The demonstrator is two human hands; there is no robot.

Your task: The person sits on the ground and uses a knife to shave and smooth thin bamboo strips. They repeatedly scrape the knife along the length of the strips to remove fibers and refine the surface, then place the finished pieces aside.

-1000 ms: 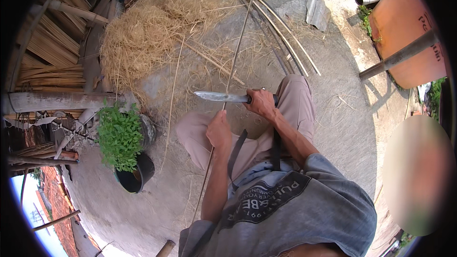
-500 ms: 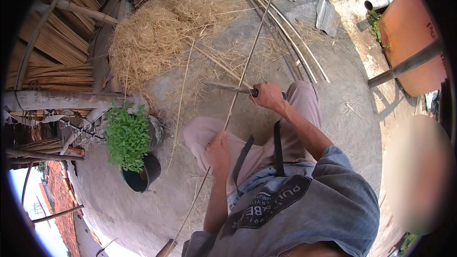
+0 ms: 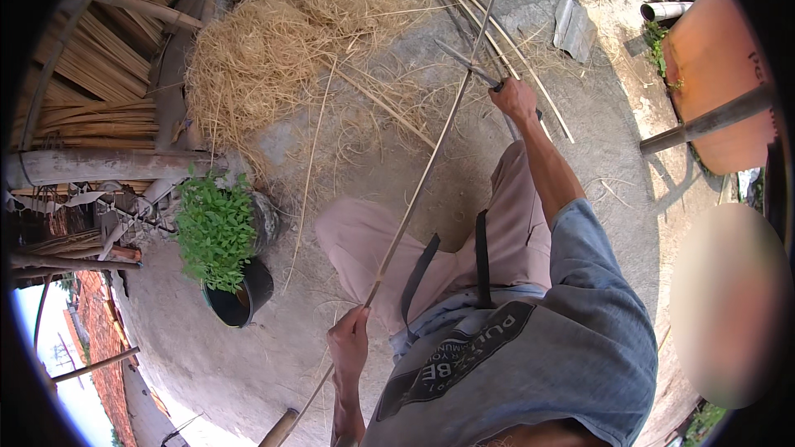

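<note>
A long, thin bamboo strip [image 3: 416,196] runs slantwise past my lap, from the lower left up to the far middle. My left hand [image 3: 349,337] is closed round its lower part, beside my left leg. In my right hand [image 3: 515,100], out beyond my right knee, is the dark handle of a knife. The knife blade [image 3: 460,60] points left and lies across the strip near its far end; whether it cuts into the strip cannot be made out.
A heap of pale shavings [image 3: 265,66] lies at the far left, with several loose strips [image 3: 530,74] near it. Left of me are a leafy green plant [image 3: 217,228] and a black pot [image 3: 240,298]. A large orange container [image 3: 716,74] stands at the right.
My right hand has moved away from me with the knife, along the strip toward its far end. My left hand has drawn back toward me, still gripping the strip.
</note>
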